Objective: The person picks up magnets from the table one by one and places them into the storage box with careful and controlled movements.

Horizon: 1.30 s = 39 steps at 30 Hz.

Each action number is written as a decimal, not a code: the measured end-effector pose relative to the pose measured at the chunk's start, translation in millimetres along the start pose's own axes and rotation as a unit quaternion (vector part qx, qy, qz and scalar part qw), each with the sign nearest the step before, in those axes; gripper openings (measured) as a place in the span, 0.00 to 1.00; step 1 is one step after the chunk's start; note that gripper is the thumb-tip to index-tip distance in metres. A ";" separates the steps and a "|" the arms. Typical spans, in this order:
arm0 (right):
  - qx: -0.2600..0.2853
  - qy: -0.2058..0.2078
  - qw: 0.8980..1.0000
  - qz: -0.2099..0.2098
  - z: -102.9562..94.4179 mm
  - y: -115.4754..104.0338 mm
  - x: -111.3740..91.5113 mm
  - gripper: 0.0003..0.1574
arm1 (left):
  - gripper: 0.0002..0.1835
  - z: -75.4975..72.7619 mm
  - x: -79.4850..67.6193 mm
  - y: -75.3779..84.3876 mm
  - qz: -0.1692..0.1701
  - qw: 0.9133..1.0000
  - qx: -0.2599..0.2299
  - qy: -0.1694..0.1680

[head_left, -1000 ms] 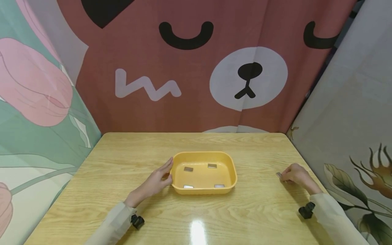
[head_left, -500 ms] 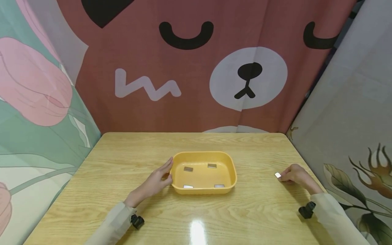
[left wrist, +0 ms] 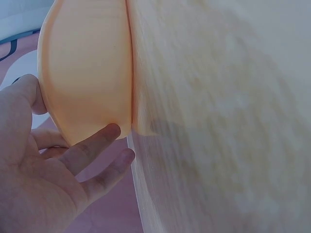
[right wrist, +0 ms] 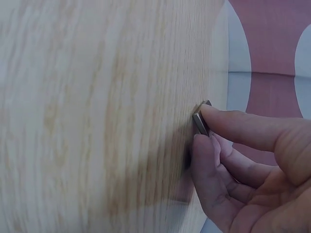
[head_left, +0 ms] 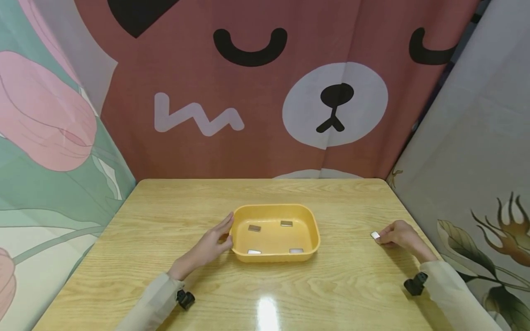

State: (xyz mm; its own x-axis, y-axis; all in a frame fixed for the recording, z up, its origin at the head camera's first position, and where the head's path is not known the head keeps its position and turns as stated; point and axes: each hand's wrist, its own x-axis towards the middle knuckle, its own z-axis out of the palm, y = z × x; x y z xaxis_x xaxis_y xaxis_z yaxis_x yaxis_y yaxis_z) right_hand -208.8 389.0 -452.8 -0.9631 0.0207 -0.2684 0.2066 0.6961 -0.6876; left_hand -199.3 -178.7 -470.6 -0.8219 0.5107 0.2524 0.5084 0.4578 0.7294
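My right hand point(head_left: 399, 235) pinches a small flat silver metal piece point(head_left: 375, 235) between thumb and fingers, on the right side of the table. In the right wrist view the metal piece point(right wrist: 200, 121) shows as a thin rectangular plate, tilted, close over the wood grain. My left hand point(head_left: 209, 248) rests against the left end of a yellow plastic tray point(head_left: 275, 258). The left wrist view has the fingers point(left wrist: 95, 148) spread and fairly straight along the tray's outer wall point(left wrist: 90, 63), the thumb at the rim.
Inside the tray lie several similar metal pieces, one of them a rectangle point(head_left: 286, 224) near the back. The wooden table point(head_left: 174, 202) ends at a patterned curtain point(head_left: 248, 156). Further curtains hang at both sides. Each sleeve carries a small black camera point(head_left: 415, 284).
The metal piece in my right hand has shifted slightly left and tilted, so its face now shows brighter than a second ago. My left hand and the tray have stayed put.
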 end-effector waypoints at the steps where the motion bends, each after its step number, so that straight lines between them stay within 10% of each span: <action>1: 0.001 0.000 1.000 -0.002 -0.1 -0.3 0.0 0.11 | 0.32 -0.1 0.1 0.3 0.001 1.000 0.000 0.001; 39: -0.045 0.035 0.997 -0.052 14.7 -19.5 -0.7 0.08 | 0.33 -2.2 0.6 0.9 -0.011 1.000 -0.014 -0.014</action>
State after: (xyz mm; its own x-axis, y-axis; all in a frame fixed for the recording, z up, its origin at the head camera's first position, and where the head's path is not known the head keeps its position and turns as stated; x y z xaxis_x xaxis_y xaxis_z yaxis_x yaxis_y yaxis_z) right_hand -209.7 364.9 -449.1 -0.9886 -0.0071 -0.1501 0.0926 0.7580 -0.6457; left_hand -199.9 -179.5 -468.4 -0.8248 0.5212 0.2191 0.4829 0.4481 0.7523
